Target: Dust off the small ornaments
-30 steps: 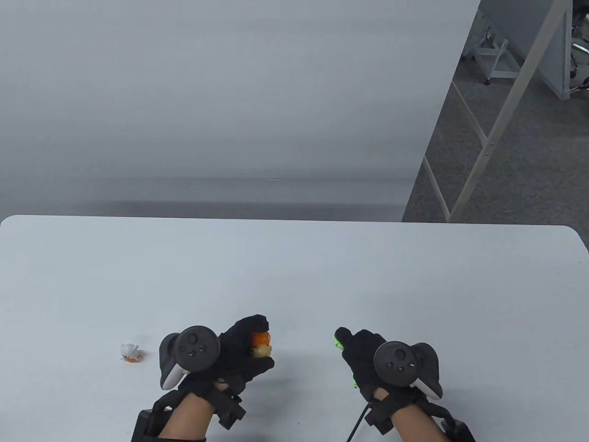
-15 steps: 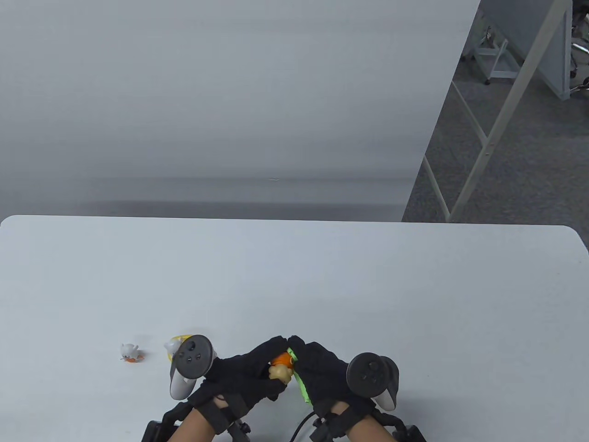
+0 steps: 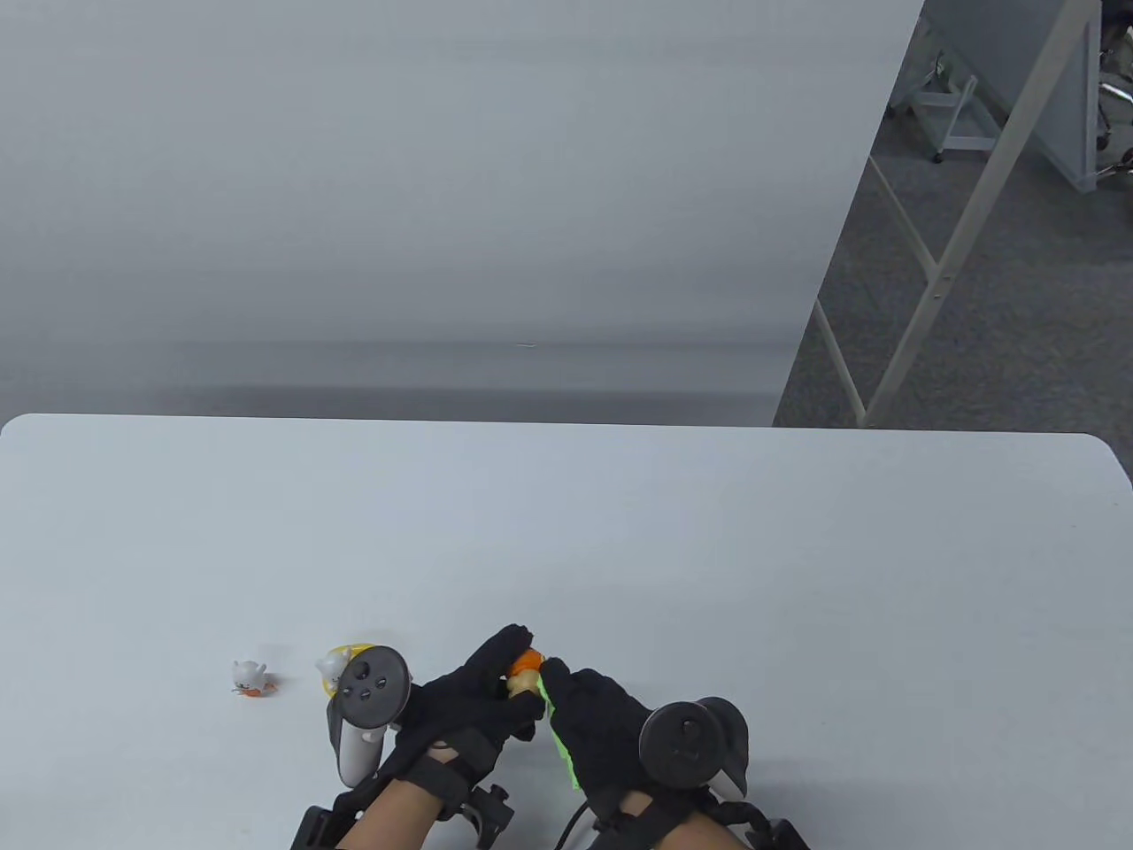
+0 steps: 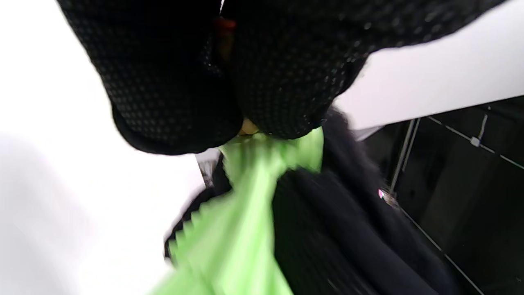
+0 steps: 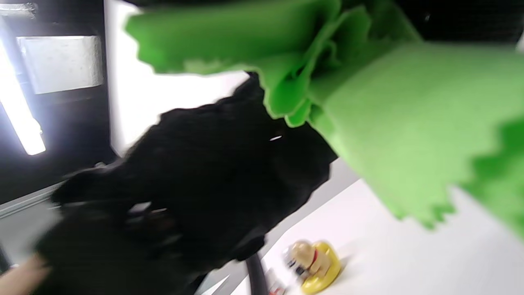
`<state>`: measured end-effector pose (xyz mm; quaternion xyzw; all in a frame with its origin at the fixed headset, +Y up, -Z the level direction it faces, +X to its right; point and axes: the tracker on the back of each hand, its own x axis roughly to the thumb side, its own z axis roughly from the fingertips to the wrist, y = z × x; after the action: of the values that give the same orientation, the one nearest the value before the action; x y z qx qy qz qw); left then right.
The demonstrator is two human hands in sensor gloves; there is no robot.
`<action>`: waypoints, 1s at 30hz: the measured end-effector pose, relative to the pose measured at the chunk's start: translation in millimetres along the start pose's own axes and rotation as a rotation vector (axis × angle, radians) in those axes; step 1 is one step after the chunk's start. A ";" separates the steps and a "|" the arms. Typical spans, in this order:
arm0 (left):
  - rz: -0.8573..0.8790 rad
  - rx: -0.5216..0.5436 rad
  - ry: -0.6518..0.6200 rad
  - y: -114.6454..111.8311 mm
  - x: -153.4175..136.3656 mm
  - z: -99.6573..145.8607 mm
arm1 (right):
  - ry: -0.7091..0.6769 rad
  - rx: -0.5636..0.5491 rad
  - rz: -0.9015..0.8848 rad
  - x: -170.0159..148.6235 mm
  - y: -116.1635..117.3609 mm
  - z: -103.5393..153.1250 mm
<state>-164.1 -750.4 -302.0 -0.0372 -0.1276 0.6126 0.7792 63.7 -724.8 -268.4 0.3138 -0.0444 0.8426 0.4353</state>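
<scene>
White table (image 3: 620, 531), my work bunched at its near edge. My right hand (image 3: 602, 717) clenches a green cloth (image 3: 563, 753), bringing a fold against the orange-and-cream ornament (image 3: 525, 673) so it can rub. My left hand (image 3: 469, 699) pinches that ornament off the surface, presumably to turn each face to the cloth. Parked to the left, out of the way: a figure in a yellow ring (image 3: 335, 664), then a small white figure (image 3: 250, 677).
</scene>
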 end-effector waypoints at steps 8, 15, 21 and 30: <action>0.059 -0.248 -0.092 -16.1 9.7 -2.5 | 0.099 -0.043 -0.082 -26.6 -13.6 -9.1; -0.023 -0.040 -0.030 -7.7 5.5 -0.8 | 0.023 -0.011 -0.025 -10.5 -9.3 -8.9; -0.177 -0.382 -0.143 -2.4 11.1 -5.9 | 0.064 -0.077 0.001 -9.2 -13.5 -7.5; 0.092 -0.096 -0.197 -20.2 10.2 7.4 | 0.079 -0.088 -0.099 -16.1 -16.6 -1.6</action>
<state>-144.6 -746.3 -289.0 -0.0199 -0.2312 0.6415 0.7312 82.5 -725.4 -282.1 0.2629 -0.0486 0.8290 0.4912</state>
